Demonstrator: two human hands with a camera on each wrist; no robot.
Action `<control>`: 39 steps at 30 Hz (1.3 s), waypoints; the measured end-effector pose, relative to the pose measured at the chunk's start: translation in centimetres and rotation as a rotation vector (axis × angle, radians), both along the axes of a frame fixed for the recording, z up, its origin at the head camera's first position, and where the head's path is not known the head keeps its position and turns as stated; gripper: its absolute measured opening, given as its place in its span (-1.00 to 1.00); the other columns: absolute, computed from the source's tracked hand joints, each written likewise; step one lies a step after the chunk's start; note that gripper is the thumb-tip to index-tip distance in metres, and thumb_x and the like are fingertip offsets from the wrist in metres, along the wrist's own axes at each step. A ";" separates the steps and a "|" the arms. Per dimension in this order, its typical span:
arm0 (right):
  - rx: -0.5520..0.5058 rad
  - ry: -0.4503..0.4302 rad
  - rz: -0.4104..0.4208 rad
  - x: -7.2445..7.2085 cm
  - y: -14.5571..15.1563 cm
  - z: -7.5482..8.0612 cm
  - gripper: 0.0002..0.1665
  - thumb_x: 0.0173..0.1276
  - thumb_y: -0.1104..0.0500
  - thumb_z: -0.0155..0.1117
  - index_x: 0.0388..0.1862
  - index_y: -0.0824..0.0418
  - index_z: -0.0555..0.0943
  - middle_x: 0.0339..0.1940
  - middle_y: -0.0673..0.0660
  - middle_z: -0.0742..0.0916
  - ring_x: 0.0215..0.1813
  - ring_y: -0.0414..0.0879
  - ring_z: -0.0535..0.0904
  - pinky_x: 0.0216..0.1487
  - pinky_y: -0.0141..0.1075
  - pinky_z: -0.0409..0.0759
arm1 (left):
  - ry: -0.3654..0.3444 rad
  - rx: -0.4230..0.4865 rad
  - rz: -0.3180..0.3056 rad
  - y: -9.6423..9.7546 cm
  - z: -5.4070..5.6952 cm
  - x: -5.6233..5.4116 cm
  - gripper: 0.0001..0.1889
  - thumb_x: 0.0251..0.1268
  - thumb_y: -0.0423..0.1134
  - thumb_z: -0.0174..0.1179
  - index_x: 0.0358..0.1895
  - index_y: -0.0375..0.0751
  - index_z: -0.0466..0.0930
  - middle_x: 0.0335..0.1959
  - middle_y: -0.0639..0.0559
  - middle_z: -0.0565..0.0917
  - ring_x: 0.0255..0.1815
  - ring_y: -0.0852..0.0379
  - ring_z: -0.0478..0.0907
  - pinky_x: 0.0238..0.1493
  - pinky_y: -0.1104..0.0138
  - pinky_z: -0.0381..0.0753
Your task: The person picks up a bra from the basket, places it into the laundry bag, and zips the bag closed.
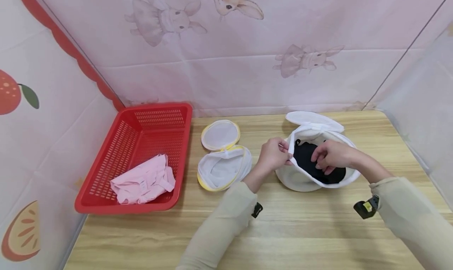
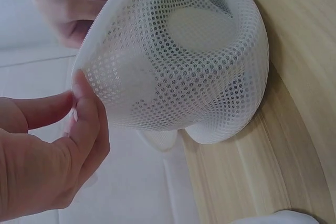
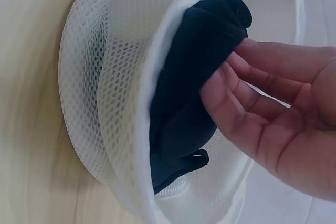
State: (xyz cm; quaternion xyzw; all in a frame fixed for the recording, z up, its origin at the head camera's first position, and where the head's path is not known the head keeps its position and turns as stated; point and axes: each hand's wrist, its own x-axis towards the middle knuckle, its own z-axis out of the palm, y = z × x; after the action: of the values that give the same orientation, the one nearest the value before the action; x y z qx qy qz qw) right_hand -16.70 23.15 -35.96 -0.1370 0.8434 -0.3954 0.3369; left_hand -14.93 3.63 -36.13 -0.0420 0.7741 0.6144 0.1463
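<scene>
A white mesh laundry bag stands at the right of the table, its zipped mouth open and round lid folded back. My left hand pinches the near-left rim; in the left wrist view the thumb and index finger meet at that edge. Inside the mouth lies a folded black garment with a small loop, its exact kind unclear. My right hand reaches into the mouth. In the right wrist view its thumb and fingers pinch the edge of the black garment. The bag's bottom is hidden.
A smaller white mesh bag with yellow trim lies open left of my left hand. Farther left, a red plastic basket holds a folded pink garment. Printed cloth walls bound the wooden table at the back and sides.
</scene>
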 end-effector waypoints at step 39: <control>-0.086 0.096 -0.063 -0.1 3.8 2.0 -0.61 0.27 0.39 0.09 0.02 0.63 0.37 -0.28 0.27 0.65 -0.31 -0.06 0.60 -0.29 -0.19 0.63 | 0.015 -0.145 -0.098 -1.9 0.2 -0.5 -0.85 -0.03 -0.59 0.24 -0.39 -0.36 0.53 -0.62 0.05 0.49 -0.73 0.24 0.44 -0.61 0.47 0.56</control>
State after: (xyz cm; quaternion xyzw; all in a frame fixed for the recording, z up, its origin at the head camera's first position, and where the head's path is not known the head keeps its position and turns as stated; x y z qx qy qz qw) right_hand -16.76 26.91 -33.97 -0.1437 0.8448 -0.4346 0.2772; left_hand -15.43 1.73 -35.93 -0.0097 0.8188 0.5491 0.1670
